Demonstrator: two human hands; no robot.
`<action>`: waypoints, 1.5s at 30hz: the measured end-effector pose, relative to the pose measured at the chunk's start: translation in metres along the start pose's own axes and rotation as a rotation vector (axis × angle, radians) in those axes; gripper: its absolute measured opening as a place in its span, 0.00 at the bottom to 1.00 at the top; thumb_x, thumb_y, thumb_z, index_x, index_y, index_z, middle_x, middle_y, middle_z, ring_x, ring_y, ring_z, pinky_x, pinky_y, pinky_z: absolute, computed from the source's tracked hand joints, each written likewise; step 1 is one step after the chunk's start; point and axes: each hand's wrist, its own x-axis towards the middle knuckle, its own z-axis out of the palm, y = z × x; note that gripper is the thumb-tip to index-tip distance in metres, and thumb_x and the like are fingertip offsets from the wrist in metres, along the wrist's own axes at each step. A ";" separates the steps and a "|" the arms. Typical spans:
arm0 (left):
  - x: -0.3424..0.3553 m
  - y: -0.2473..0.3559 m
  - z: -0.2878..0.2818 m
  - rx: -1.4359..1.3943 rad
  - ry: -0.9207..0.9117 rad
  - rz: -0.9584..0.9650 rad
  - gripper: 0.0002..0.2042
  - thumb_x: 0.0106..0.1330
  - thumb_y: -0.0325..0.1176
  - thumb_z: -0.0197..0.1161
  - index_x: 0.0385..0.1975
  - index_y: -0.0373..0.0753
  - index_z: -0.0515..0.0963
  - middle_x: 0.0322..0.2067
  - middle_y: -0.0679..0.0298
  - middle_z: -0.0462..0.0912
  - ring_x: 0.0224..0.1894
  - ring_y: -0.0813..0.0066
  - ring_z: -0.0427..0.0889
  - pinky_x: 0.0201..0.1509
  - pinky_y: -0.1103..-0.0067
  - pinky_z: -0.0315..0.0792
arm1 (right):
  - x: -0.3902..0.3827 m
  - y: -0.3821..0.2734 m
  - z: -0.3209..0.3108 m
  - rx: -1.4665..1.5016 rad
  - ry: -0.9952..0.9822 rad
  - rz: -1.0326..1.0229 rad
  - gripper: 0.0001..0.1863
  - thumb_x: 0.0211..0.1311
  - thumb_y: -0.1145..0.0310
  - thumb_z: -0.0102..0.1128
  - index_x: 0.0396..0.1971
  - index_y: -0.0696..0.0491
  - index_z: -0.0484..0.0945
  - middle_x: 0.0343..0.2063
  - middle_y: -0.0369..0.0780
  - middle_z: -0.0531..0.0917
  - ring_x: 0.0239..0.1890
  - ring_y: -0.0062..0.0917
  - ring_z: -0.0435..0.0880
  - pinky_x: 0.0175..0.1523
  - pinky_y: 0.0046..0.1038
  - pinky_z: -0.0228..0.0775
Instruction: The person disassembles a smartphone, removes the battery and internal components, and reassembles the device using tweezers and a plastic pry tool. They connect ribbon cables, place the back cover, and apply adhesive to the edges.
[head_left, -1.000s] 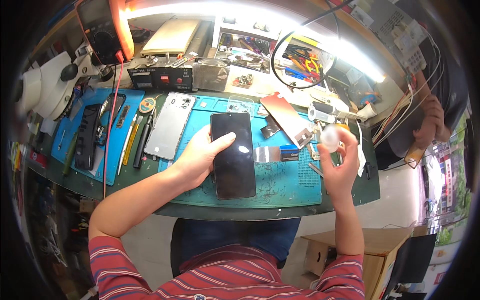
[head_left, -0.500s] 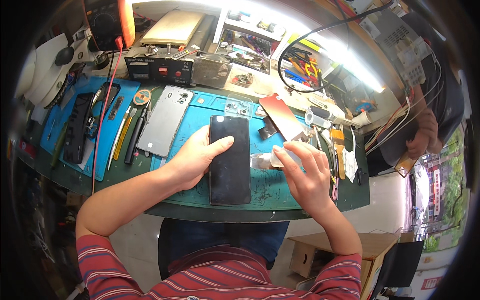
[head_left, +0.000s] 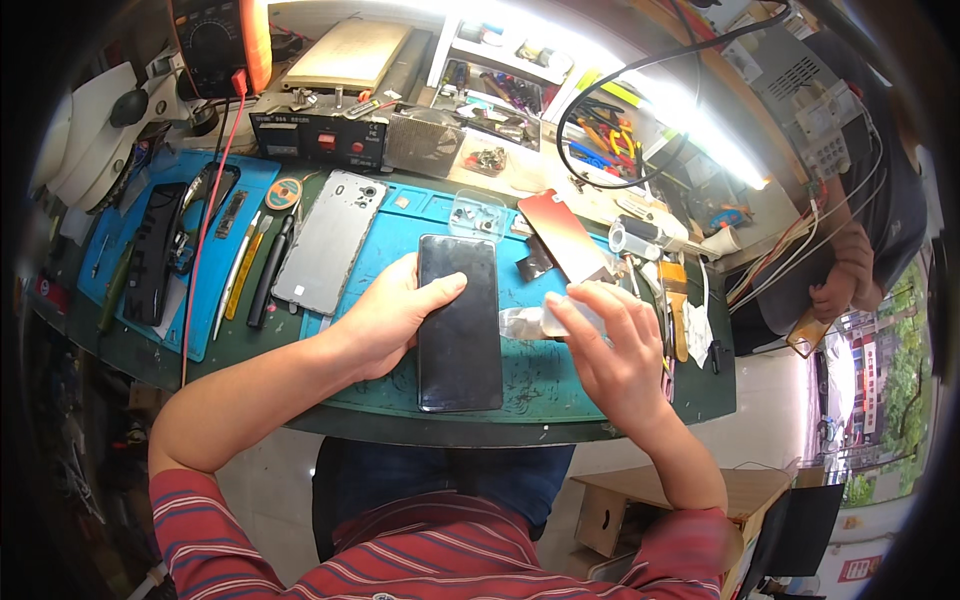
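Resting on the dark phone (head_left: 459, 322), the left hand (head_left: 385, 318) lay flat and loose, its thumb stretched across the glass near the upper left edge and its fingers hidden behind the phone's left side, steadying rather than gripping. The phone lay face up on the blue-green mat (head_left: 560, 375) at the front of the counter (head_left: 700, 400), its long axis running away from the person, directly between the two hands. The right hand (head_left: 610, 350) sat just to the phone's right, fingers curled together over a small clear plastic piece (head_left: 530, 322) that poked out toward the phone; whether it was pinched or only covered could not be told. The left hand was the one touching the phone; the right was near but apart. Farther left lay a silver phone back (head_left: 328, 242) and a few slim tools (head_left: 262, 270). A reddish panel (head_left: 565, 235) leaned behind the right hand. Another person's hand (head_left: 835, 290) appeared at the far right, partly cut off by the rim. Small parts in the trays behind were too tiny to identify.
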 end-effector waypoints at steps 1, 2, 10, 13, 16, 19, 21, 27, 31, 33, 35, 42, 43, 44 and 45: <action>0.001 0.000 -0.001 -0.004 0.005 -0.006 0.18 0.83 0.34 0.61 0.67 0.35 0.71 0.59 0.59 0.84 0.60 0.70 0.86 0.64 0.68 0.83 | 0.000 0.003 0.000 0.028 0.013 0.027 0.30 0.53 0.77 0.72 0.61 0.47 0.87 0.55 0.38 0.84 0.56 0.32 0.85 0.56 0.36 0.76; 0.001 0.000 -0.002 -0.008 0.012 -0.011 0.18 0.83 0.34 0.61 0.67 0.35 0.72 0.59 0.59 0.84 0.60 0.70 0.86 0.65 0.67 0.82 | 0.001 0.012 0.004 0.144 0.066 0.086 0.30 0.56 0.76 0.74 0.62 0.50 0.85 0.52 0.43 0.85 0.54 0.37 0.85 0.58 0.39 0.78; -0.002 0.007 0.010 -0.029 0.087 -0.056 0.15 0.84 0.35 0.59 0.63 0.35 0.75 0.54 0.61 0.85 0.52 0.74 0.87 0.55 0.71 0.86 | 0.020 0.134 0.062 0.738 0.199 0.811 0.25 0.70 0.69 0.74 0.62 0.62 0.79 0.48 0.41 0.89 0.49 0.22 0.88 0.55 0.27 0.81; -0.005 0.009 0.013 -0.038 0.144 -0.063 0.16 0.85 0.37 0.59 0.63 0.35 0.74 0.53 0.61 0.85 0.52 0.74 0.87 0.56 0.71 0.85 | 0.037 0.168 0.094 0.817 0.207 0.838 0.21 0.69 0.71 0.75 0.58 0.59 0.81 0.47 0.36 0.89 0.46 0.17 0.87 0.53 0.23 0.79; -0.008 0.011 0.012 -0.050 0.168 -0.050 0.16 0.86 0.40 0.57 0.63 0.36 0.75 0.53 0.62 0.86 0.51 0.75 0.87 0.56 0.71 0.85 | 0.048 0.182 0.126 0.626 0.165 0.818 0.20 0.64 0.68 0.79 0.53 0.56 0.83 0.43 0.36 0.90 0.43 0.17 0.86 0.48 0.22 0.78; -0.007 0.010 0.003 -0.061 0.156 -0.068 0.18 0.86 0.41 0.58 0.64 0.35 0.74 0.55 0.59 0.85 0.54 0.73 0.88 0.58 0.69 0.86 | 0.058 0.170 0.135 0.462 0.057 0.809 0.27 0.59 0.63 0.82 0.55 0.58 0.83 0.42 0.39 0.90 0.44 0.23 0.89 0.50 0.27 0.82; -0.010 0.013 0.005 -0.069 0.174 -0.089 0.18 0.85 0.42 0.58 0.63 0.35 0.75 0.53 0.60 0.86 0.52 0.73 0.88 0.57 0.69 0.87 | 0.060 0.162 0.132 0.378 -0.052 0.826 0.30 0.59 0.60 0.82 0.58 0.59 0.82 0.44 0.41 0.91 0.46 0.26 0.91 0.52 0.30 0.83; -0.009 0.013 0.007 -0.019 0.109 -0.126 0.17 0.82 0.42 0.64 0.58 0.34 0.79 0.51 0.60 0.88 0.49 0.74 0.89 0.55 0.71 0.85 | 0.036 0.154 0.117 0.180 0.198 0.673 0.22 0.63 0.67 0.72 0.55 0.60 0.84 0.42 0.43 0.91 0.45 0.30 0.91 0.54 0.34 0.82; -0.006 0.001 0.005 0.088 0.069 0.011 0.18 0.79 0.38 0.69 0.58 0.33 0.79 0.51 0.60 0.88 0.49 0.75 0.87 0.55 0.72 0.84 | 0.034 0.086 0.043 0.634 -0.083 0.644 0.10 0.69 0.69 0.67 0.45 0.57 0.89 0.40 0.43 0.91 0.40 0.28 0.90 0.49 0.31 0.81; -0.010 -0.001 0.006 0.165 0.128 0.125 0.20 0.79 0.35 0.68 0.63 0.32 0.76 0.53 0.60 0.86 0.53 0.74 0.85 0.59 0.73 0.82 | 0.051 0.044 0.023 0.864 -0.625 0.537 0.17 0.76 0.58 0.67 0.48 0.57 0.89 0.37 0.43 0.92 0.39 0.28 0.89 0.50 0.32 0.81; -0.004 -0.005 0.006 0.268 0.114 0.272 0.23 0.79 0.33 0.67 0.68 0.32 0.72 0.56 0.59 0.85 0.57 0.74 0.84 0.63 0.73 0.80 | 0.051 0.025 0.029 0.969 -0.853 0.434 0.23 0.79 0.50 0.63 0.43 0.57 0.91 0.36 0.41 0.92 0.38 0.25 0.89 0.48 0.30 0.80; -0.002 -0.006 0.005 0.539 0.231 0.571 0.41 0.78 0.27 0.65 0.85 0.36 0.48 0.77 0.51 0.63 0.74 0.68 0.69 0.78 0.70 0.66 | 0.048 0.004 0.049 1.265 -0.842 0.582 0.23 0.82 0.53 0.59 0.37 0.59 0.89 0.27 0.38 0.91 0.29 0.21 0.88 0.39 0.29 0.80; -0.002 -0.005 0.005 0.550 0.240 0.590 0.41 0.78 0.26 0.65 0.85 0.36 0.49 0.77 0.51 0.63 0.75 0.68 0.68 0.79 0.69 0.65 | 0.047 0.002 0.052 1.231 -0.820 0.609 0.23 0.82 0.53 0.59 0.37 0.59 0.88 0.26 0.38 0.91 0.28 0.20 0.88 0.38 0.29 0.80; -0.001 -0.005 0.004 0.398 0.211 0.528 0.39 0.78 0.25 0.64 0.84 0.37 0.49 0.74 0.52 0.65 0.72 0.69 0.72 0.75 0.70 0.70 | 0.044 -0.003 0.055 1.236 -0.766 0.636 0.22 0.82 0.54 0.59 0.36 0.59 0.87 0.25 0.37 0.90 0.27 0.20 0.88 0.36 0.30 0.79; -0.002 -0.005 0.006 0.376 0.224 0.500 0.39 0.78 0.25 0.64 0.84 0.37 0.50 0.73 0.52 0.66 0.70 0.70 0.73 0.73 0.71 0.71 | 0.041 -0.007 0.055 1.250 -0.722 0.674 0.21 0.83 0.56 0.59 0.37 0.59 0.87 0.25 0.37 0.90 0.27 0.19 0.87 0.36 0.28 0.79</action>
